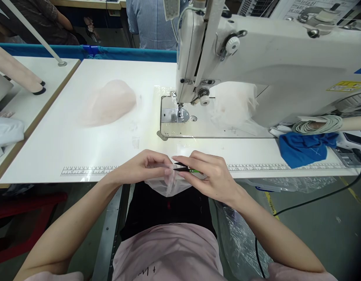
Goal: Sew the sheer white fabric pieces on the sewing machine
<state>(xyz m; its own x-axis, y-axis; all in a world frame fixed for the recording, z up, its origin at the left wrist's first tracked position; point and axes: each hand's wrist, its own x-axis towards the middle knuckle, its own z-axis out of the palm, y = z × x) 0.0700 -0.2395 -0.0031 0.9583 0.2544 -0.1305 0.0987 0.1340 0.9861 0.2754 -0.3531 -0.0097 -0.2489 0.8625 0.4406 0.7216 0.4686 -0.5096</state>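
Observation:
My left hand (142, 166) pinches a thin, sheer piece of fabric (168, 185) at the table's front edge; the fabric hangs down toward my lap. My right hand (212, 171) grips small thread snips (183, 168) with black blades and a green handle, the blades pointing left at the fabric between my hands. Both hands are closed. Just behind them stands the white sewing machine (256, 58), with its needle and presser foot (179, 111) over the metal plate.
A pale pink pile of sheer fabric (108, 103) lies on the white table (66, 148) to the left; more sheer fabric (233, 107) sits under the machine arm. A blue cloth (303, 148) and coiled cord (317, 125) lie right. A printed ruler (87, 171) lines the front edge. Another person (153, 23) stands behind.

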